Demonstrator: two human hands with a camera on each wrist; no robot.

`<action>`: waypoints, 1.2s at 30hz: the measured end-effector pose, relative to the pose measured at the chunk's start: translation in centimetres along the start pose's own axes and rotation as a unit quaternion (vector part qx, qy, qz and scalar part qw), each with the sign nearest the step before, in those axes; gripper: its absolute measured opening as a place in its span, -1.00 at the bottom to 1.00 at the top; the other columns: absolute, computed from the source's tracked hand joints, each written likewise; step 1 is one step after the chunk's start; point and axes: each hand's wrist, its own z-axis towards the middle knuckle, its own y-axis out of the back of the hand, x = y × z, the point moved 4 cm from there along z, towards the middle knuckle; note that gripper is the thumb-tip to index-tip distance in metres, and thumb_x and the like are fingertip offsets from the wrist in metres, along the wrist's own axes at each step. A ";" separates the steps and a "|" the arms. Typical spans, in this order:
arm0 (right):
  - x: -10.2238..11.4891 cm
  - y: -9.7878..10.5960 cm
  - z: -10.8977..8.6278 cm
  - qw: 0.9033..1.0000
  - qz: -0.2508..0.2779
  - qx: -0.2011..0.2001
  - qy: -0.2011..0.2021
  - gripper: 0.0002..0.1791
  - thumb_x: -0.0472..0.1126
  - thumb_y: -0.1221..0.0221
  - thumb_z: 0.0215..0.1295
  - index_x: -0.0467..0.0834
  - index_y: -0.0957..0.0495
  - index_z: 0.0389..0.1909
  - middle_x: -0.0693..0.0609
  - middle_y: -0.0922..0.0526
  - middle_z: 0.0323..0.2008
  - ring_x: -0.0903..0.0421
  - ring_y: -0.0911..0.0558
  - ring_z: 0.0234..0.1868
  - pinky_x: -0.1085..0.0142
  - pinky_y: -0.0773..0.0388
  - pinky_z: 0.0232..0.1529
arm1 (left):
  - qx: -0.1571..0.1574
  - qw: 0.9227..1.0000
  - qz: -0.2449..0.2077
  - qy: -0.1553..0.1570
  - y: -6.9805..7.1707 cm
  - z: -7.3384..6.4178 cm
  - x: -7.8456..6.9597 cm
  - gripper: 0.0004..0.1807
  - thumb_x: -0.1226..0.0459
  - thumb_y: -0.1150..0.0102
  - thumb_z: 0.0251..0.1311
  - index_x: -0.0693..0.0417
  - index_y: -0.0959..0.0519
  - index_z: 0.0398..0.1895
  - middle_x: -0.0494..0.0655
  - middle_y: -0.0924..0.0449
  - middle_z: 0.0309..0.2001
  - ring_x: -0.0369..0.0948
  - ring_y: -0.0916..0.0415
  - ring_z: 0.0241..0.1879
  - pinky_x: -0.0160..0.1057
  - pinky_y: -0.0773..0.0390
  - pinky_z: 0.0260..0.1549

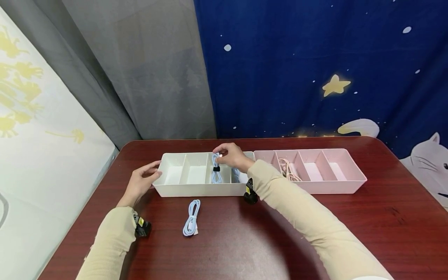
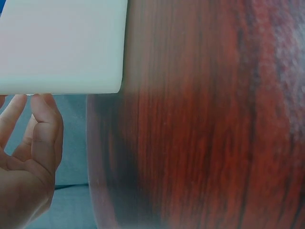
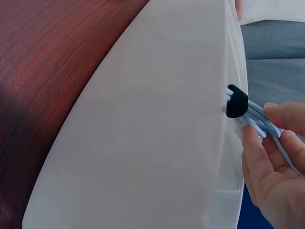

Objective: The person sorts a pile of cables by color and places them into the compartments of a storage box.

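My right hand (image 1: 232,156) pinches the upper end of a folded light blue cable (image 1: 216,175), bound by a black strap (image 3: 237,101). The cable's lower part sits inside the white divided box (image 1: 199,189), in the third compartment from the left. Another blue cable (image 1: 236,175) lies in the box's rightmost compartment, partly hidden by my right hand and wrist. At the box's left end my left hand (image 1: 141,182) touches the wall with its fingertips, the fingers only slightly bent. A third blue cable (image 1: 191,218), coiled lengthwise, lies on the table in front of the box.
A pink divided box (image 1: 332,187) stands against the white one's right end, with a pale pink cable (image 1: 287,171) in one compartment. Both rest on a dark red wooden table (image 1: 224,252). Grey and blue curtains (image 1: 280,70) hang behind it.
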 end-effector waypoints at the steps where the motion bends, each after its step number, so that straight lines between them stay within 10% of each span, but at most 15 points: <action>1: -0.1 -0.1 0.0 1.000 -0.001 -0.001 -0.002 -0.71 -0.41 -0.22 0.01 -0.27 -0.55 -0.17 -0.08 -0.52 -0.19 0.06 -0.48 -0.16 0.35 -0.46 -0.24 | 0.000 1.000 0.000 0.000 0.0 0.0 0.0 -0.46 0.09 -0.06 0.16 -0.03 -0.31 0.23 0.14 -0.38 -0.03 -0.10 -0.39 -0.19 -0.26 -0.51 -0.37; 36: 0.0 -1.9 0.5 0.997 -0.077 -0.013 0.007 -0.72 -0.42 -0.20 0.01 -0.24 -0.56 -0.18 -0.08 -0.55 -0.18 0.07 -0.49 -0.13 0.32 -0.42 -0.14 | 0.003 0.999 -0.041 -0.002 -0.1 0.1 0.2 -0.48 0.17 -0.08 0.16 0.04 -0.32 0.21 0.14 -0.39 -0.08 -0.31 -0.44 -0.31 -0.26 -0.53 -0.39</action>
